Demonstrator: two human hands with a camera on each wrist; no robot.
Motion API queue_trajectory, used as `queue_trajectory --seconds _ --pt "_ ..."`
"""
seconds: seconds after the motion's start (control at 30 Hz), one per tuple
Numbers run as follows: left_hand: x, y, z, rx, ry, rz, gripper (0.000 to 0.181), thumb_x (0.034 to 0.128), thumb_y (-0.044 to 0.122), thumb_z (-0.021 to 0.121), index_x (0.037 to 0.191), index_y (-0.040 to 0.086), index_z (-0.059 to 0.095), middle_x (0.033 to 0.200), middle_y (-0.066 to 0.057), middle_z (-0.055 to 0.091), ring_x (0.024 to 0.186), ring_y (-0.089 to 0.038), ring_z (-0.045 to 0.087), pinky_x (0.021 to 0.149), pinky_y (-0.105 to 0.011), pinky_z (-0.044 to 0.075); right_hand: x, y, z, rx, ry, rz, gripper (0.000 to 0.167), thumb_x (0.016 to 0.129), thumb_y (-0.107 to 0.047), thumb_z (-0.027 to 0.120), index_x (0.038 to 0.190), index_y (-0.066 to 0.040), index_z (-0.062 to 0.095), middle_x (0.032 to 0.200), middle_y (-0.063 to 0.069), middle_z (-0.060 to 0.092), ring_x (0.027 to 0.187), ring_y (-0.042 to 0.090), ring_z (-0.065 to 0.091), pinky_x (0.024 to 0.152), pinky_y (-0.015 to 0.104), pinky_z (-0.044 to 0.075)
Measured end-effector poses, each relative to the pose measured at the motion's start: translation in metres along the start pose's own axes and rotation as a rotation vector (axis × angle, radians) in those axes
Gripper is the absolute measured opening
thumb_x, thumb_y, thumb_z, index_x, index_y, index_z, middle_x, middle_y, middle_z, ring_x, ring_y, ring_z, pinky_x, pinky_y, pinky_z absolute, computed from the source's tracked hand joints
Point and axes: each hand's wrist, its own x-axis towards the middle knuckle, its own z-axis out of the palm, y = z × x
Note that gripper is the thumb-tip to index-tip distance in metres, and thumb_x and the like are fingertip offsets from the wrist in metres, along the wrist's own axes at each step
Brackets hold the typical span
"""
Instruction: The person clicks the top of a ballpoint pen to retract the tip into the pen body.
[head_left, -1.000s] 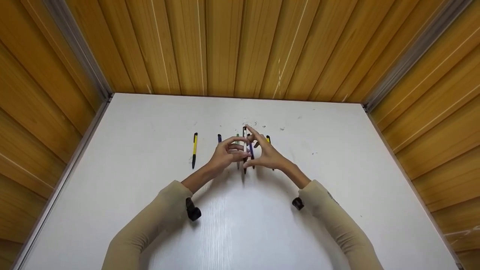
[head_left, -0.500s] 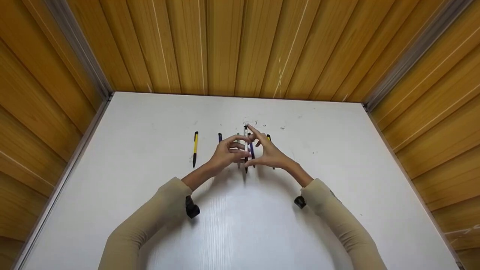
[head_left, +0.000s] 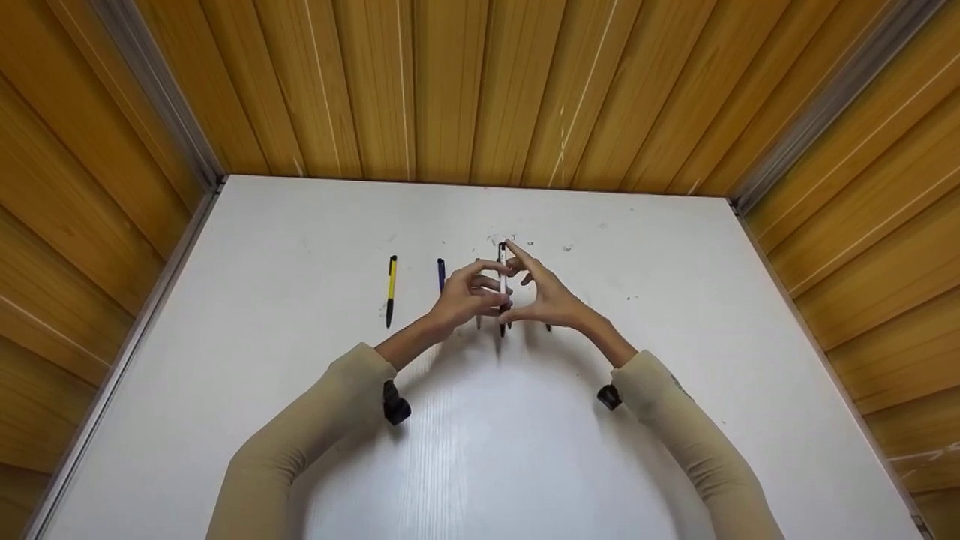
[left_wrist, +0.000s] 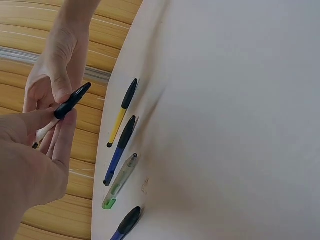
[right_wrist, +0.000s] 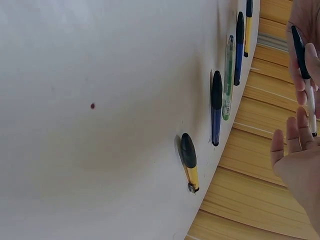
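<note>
In the head view my left hand [head_left: 461,300] holds a white pen [head_left: 503,281] with a black grip between thumb and fingers, above the table's middle. My right hand [head_left: 555,300] is spread beside it, its index finger reaching the pen's top end and its thumb near the black grip. Whether that thumb touches is unclear. The left wrist view shows the pen's black grip [left_wrist: 72,102] pointing up and right. Beneath the hands, partly hidden in the head view, lie a clear green pen [left_wrist: 119,182], a blue pen [left_wrist: 120,152] and a yellow pen [left_wrist: 118,125].
Further left on the white table [head_left: 300,300] lie another yellow pen [head_left: 391,279] and another blue pen [head_left: 441,274], both with black grips. Wood-patterned panels [head_left: 450,90] enclose the back and sides. Small dark marks [head_left: 567,247] dot the tabletop.
Both hands have shifted slightly to the right together with the white pen. The right hand now covers more of the yellow pen beneath it. The left hand's hold looks the same.
</note>
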Motion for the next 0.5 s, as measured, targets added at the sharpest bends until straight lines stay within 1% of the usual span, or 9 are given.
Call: queue_trajectory --seconds 0.07,0.1,0.2,0.23,0.3,0.37,0.43,0.5 --pt "0.002 0.000 0.002 0.007 -0.007 0.009 0.044 0.0893 -0.009 0.068 0.132 -0.001 0.059 0.107 -0.027 0.071 0.085 -0.014 0.075 0.080 -0.039 0.066 -0.002 0.000 -0.003 0.012 -0.001 -0.001 0.123 0.071 -0.017 0.094 0.164 -0.009 0.015 0.142 0.017 0.053 0.129 0.031 0.050 0.105 0.052 0.048" --pt "0.003 -0.001 0.003 0.007 -0.008 0.013 0.044 0.0896 -0.009 0.068 0.132 -0.001 0.059 0.107 -0.026 0.071 0.086 -0.015 0.075 0.081 -0.039 0.066 -0.003 0.001 -0.005 0.022 -0.005 0.000 0.122 0.072 -0.016 0.094 0.164 -0.009 0.015 0.143 0.017 0.052 0.129 0.031 0.050 0.106 0.052 0.048" --pt "0.005 -0.002 0.006 0.007 -0.006 0.020 0.045 0.0897 -0.009 0.069 0.133 -0.001 0.058 0.101 -0.020 0.072 0.087 -0.016 0.075 0.082 -0.039 0.065 -0.009 0.003 -0.009 0.066 -0.016 0.001 0.117 0.076 -0.014 0.091 0.165 -0.010 0.015 0.148 0.017 0.051 0.132 0.034 0.052 0.108 0.054 0.048" --pt "0.005 -0.003 0.007 0.011 -0.003 0.020 0.045 0.0898 -0.009 0.069 0.133 0.000 0.058 0.099 -0.014 0.072 0.087 -0.016 0.075 0.082 -0.039 0.065 -0.012 0.004 -0.010 0.080 -0.021 0.008 0.114 0.078 -0.013 0.089 0.165 -0.012 0.016 0.149 0.017 0.050 0.134 0.035 0.052 0.109 0.054 0.049" --pt "0.005 -0.003 0.008 0.021 -0.003 0.015 0.046 0.0903 -0.008 0.069 0.134 0.002 0.058 0.097 -0.007 0.070 0.088 -0.017 0.075 0.083 -0.039 0.065 -0.017 0.007 -0.014 0.099 -0.024 0.016 0.104 0.085 -0.013 0.084 0.164 -0.013 0.018 0.150 0.016 0.051 0.135 0.036 0.053 0.111 0.055 0.048" --pt "0.006 -0.003 0.010 0.035 -0.007 0.006 0.046 0.0905 -0.008 0.069 0.134 0.003 0.059 0.096 -0.006 0.069 0.088 -0.016 0.075 0.083 -0.039 0.065 -0.023 0.011 -0.019 0.110 -0.017 0.033 0.091 0.092 -0.012 0.077 0.164 -0.014 0.022 0.150 0.015 0.054 0.136 0.035 0.054 0.113 0.055 0.047" --pt "0.007 -0.002 0.013 0.043 -0.016 0.002 0.046 0.0911 -0.008 0.068 0.135 0.002 0.058 0.097 -0.006 0.069 0.089 -0.016 0.075 0.083 -0.039 0.065 -0.030 0.015 -0.025 0.124 -0.002 0.040 0.078 0.097 -0.009 0.069 0.162 -0.011 0.026 0.149 0.017 0.056 0.136 0.037 0.055 0.113 0.057 0.047" --pt "0.010 -0.002 0.016 0.049 -0.024 -0.002 0.046 0.0914 -0.008 0.067 0.136 0.001 0.057 0.099 -0.009 0.070 0.090 -0.016 0.075 0.084 -0.039 0.065 -0.036 0.019 -0.033 0.135 0.018 0.048 0.066 0.101 -0.005 0.062 0.160 -0.006 0.031 0.147 0.020 0.058 0.135 0.039 0.055 0.113 0.057 0.046"
